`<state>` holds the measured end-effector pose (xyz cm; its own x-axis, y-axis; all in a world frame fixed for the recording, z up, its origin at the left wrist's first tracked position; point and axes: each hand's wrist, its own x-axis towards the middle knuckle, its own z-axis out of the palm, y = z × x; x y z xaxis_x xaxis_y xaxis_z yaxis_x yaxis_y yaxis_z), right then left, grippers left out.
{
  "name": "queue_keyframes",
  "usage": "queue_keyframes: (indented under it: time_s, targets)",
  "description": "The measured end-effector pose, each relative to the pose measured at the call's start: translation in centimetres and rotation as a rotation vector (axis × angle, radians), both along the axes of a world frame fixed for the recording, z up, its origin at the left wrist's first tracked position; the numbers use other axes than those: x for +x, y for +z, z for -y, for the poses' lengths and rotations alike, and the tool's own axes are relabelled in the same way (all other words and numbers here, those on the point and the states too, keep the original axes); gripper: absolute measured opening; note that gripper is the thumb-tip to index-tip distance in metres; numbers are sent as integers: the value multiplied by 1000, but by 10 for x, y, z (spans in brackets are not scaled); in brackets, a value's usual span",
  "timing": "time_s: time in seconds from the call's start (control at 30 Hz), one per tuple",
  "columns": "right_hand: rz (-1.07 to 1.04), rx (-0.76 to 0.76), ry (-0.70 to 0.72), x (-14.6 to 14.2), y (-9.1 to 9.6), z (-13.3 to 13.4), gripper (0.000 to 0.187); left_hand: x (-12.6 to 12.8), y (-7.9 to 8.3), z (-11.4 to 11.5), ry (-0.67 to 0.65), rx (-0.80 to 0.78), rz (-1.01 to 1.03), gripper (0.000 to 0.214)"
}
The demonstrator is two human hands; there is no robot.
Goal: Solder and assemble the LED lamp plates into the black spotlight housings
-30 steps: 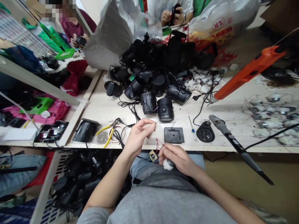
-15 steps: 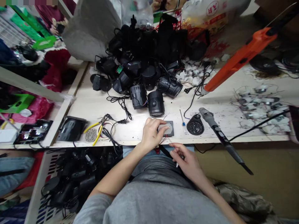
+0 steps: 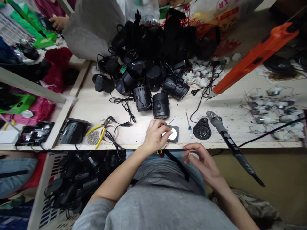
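At the table's front edge lies a small dark square part [image 3: 176, 138] with a bright silvery plate [image 3: 173, 133] on top. My left hand [image 3: 155, 135] is closed over its left side, thumb and fingertips at the plate. Thin wires run from this part over the edge towards my right hand [image 3: 200, 159]. That hand is just off the edge, its fingers curled around a small whitish piece [image 3: 193, 155], mostly hidden. A screwdriver [image 3: 190, 128] with a blue handle lies right of the square part, beside a round black part [image 3: 201, 129].
Black cylindrical housings [image 3: 161, 105] are heaped behind my hands. An orange power screwdriver [image 3: 254, 59] hangs at the right, with a grey-black soldering-iron-like tool [image 3: 224, 135] below it. Yellow-handled pliers [image 3: 103, 132] and a tape roll lie left. White motors [image 3: 271, 118] lie far right.
My right hand has moved right and slightly up, and a whitish piece now shows in its fingers. The plate looks brighter. My left hand stays nearly in place.
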<state>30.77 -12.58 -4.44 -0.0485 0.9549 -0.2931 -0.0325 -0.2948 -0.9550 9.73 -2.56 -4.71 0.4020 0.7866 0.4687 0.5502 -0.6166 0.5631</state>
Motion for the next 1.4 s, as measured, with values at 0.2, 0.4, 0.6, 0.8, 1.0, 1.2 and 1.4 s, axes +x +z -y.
queue_keyframes:
  time_s: [0.2, 0.4, 0.6, 0.8, 1.0, 1.2, 1.4]
  targets:
    - [-164, 49, -71, 4, 7, -7, 34, -3, -2, 5, -8, -59, 4, 17]
    - [-91, 108, -43, -4, 17, -15, 30, -5, -1, 5, -50, -101, -18, 21]
    - [-3, 97, -182, -17, 9, -34, 40, -12, -2, 7, -43, -133, 9, 29]
    - [-56, 49, -114, -14, 6, -48, 44, -23, -3, 8, -26, -160, 75, 28]
    - [-168, 16, 35, -11, 10, -45, 50, -27, -1, 23, -42, 3, 72, 27]
    - [-47, -63, -8, -15, 6, -52, 43, -26, -10, 38, -11, 201, 66, 22]
    - [151, -105, 169, -30, 17, -95, 46, -26, -16, 39, -10, 202, 70, 26]
